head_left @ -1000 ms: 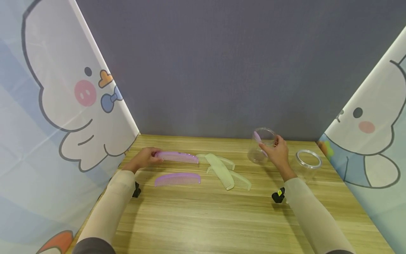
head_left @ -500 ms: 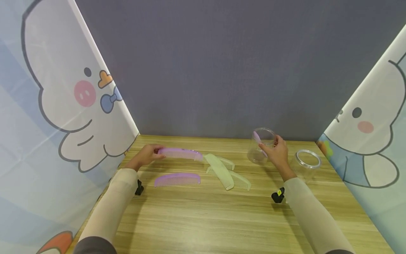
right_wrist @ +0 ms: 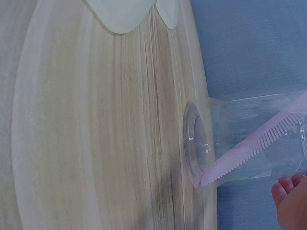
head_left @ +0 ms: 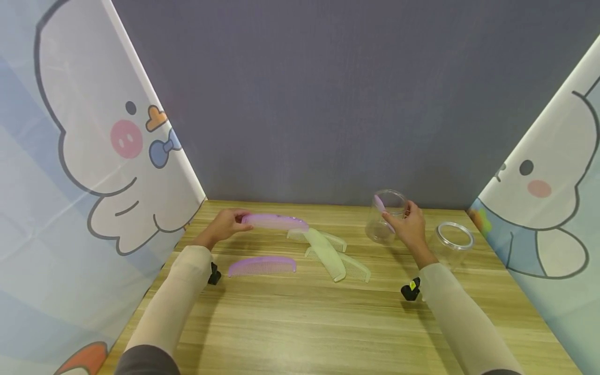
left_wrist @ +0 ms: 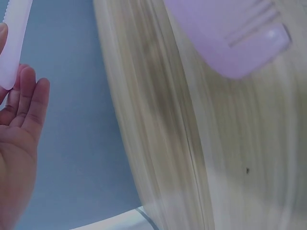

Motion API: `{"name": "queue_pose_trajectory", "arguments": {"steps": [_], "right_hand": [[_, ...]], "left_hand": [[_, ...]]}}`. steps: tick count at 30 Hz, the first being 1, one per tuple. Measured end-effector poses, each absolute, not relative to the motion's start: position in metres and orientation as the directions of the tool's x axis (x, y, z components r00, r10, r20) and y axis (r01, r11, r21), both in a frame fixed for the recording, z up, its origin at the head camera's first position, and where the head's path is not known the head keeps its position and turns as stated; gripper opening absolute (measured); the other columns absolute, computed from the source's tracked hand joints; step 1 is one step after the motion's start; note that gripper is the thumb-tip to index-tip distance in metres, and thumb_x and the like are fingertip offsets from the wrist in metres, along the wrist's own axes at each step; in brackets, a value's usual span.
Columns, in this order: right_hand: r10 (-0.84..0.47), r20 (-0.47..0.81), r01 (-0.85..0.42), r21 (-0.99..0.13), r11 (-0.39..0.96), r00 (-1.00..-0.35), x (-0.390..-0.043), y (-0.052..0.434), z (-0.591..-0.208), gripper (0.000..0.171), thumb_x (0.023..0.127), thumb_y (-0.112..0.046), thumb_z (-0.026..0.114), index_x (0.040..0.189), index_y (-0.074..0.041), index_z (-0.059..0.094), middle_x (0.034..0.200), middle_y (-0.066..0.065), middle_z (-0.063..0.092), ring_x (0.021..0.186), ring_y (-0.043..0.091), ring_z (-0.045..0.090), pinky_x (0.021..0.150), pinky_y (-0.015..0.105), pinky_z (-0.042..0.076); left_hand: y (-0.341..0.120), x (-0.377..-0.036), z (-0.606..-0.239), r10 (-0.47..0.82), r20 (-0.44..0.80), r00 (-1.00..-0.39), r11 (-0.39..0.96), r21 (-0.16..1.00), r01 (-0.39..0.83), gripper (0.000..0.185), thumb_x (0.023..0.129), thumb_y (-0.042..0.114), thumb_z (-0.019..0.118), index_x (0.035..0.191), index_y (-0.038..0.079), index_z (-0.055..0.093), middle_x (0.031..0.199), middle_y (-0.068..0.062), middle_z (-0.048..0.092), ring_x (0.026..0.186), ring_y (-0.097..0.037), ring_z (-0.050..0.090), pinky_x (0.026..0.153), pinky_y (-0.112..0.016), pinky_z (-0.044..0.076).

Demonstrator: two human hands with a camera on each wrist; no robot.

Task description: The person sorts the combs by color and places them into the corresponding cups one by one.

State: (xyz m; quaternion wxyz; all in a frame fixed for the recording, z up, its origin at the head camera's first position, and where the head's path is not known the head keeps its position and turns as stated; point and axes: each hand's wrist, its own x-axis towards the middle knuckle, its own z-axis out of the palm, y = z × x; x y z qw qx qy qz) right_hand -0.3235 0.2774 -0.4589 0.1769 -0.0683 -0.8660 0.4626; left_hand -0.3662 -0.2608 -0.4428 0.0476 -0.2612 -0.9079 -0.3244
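Fabric [head_left: 89, 161] printed with cartoons hung left. The left hand [head_left: 225, 226] pinched one purple comb [head_left: 274, 221] above the wood-grain table [head_left: 300, 323], a second purple comb [head_left: 262, 265] lying nearer; pale green combs [head_left: 324, 252] overlapped before a grey backdrop [head_left: 328, 104]. The right hand [head_left: 410, 228] gripped a clear jar [head_left: 378, 232] containing another purple comb [right_wrist: 254, 144]; rightward stood a second jar [head_left: 452, 251], then cartoon cloth [head_left: 548, 250].

Downward head, 2 close wrist views, shared table [head_left: 304, 323]

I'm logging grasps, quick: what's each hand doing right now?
Left hand: holding a purple comb by one end.
Right hand: gripping a clear jar near its rim, another purple comb inside.
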Motion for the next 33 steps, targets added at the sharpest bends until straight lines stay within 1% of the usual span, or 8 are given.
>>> {"name": "queue_pose_trajectory", "arguments": {"steps": [6, 11, 17, 22, 28, 33], "right_hand": [[0.282, 0.248, -0.049, -0.824, 0.564, -0.927, -0.324, 0.278, -0.460, 0.089, 0.089, -0.044, 0.076, 0.152, 0.005, 0.036, 0.146, 0.032, 0.043, 0.132, 0.048, 0.046, 0.109, 0.061, 0.043], [0.277, 0.244, -0.045, -0.820, 0.570, -0.929, -0.324, 0.280, -0.461, 0.091, 0.090, -0.045, 0.075, 0.154, 0.005, 0.033, 0.147, 0.032, 0.042, 0.133, 0.048, 0.045, 0.109, 0.062, 0.042], [0.272, 0.253, -0.054, -0.817, 0.574, -0.928, -0.325, 0.281, -0.463, 0.091, 0.090, -0.046, 0.075, 0.153, 0.005, 0.034, 0.146, 0.032, 0.043, 0.132, 0.048, 0.045, 0.107, 0.062, 0.043], [0.270, 0.250, -0.055, -0.819, 0.571, -0.930, -0.325, 0.281, -0.463, 0.091, 0.090, -0.046, 0.075, 0.154, 0.005, 0.033, 0.146, 0.032, 0.043, 0.132, 0.047, 0.044, 0.108, 0.062, 0.043], [0.270, 0.255, -0.059, -0.819, 0.571, -0.928, -0.326, 0.281, -0.463, 0.091, 0.090, -0.046, 0.075, 0.154, 0.004, 0.033, 0.147, 0.032, 0.043, 0.132, 0.047, 0.045, 0.108, 0.062, 0.042], [0.270, 0.252, -0.055, -0.818, 0.573, -0.929, -0.325, 0.280, -0.463, 0.092, 0.090, -0.046, 0.074, 0.154, 0.005, 0.032, 0.147, 0.033, 0.042, 0.133, 0.048, 0.044, 0.108, 0.062, 0.042]], "left_hand": [[-0.250, -0.368, -0.439, 0.415, 0.263, -0.871, 0.634, 0.603, 0.484, 0.046, 0.083, 0.018, 0.085, 0.120, -0.006, 0.071, 0.089, -0.011, 0.072, 0.076, -0.010, 0.058, 0.066, -0.019, 0.050], [-0.241, -0.369, -0.438, 0.419, 0.293, -0.860, 0.584, 0.638, 0.502, 0.044, 0.084, 0.018, 0.085, 0.119, -0.006, 0.072, 0.085, -0.009, 0.067, 0.074, -0.014, 0.054, 0.063, -0.020, 0.047], [-0.229, -0.371, -0.435, 0.409, 0.317, -0.856, 0.565, 0.648, 0.510, 0.038, 0.084, 0.016, 0.084, 0.116, -0.002, 0.074, 0.084, -0.008, 0.067, 0.072, -0.012, 0.054, 0.062, -0.020, 0.046], [-0.216, -0.372, -0.431, 0.397, 0.343, -0.851, 0.572, 0.633, 0.522, 0.039, 0.084, 0.017, 0.084, 0.116, -0.003, 0.074, 0.086, -0.010, 0.069, 0.074, -0.013, 0.054, 0.064, -0.020, 0.047], [-0.200, -0.374, -0.432, 0.384, 0.340, -0.858, 0.571, 0.644, 0.510, 0.041, 0.086, 0.020, 0.083, 0.120, -0.002, 0.073, 0.085, -0.009, 0.069, 0.074, -0.013, 0.056, 0.064, -0.022, 0.048], [-0.185, -0.377, -0.432, 0.390, 0.357, -0.849, 0.556, 0.644, 0.526, 0.043, 0.086, 0.021, 0.083, 0.123, 0.000, 0.072, 0.085, -0.010, 0.071, 0.072, -0.012, 0.058, 0.063, -0.022, 0.049]]}}
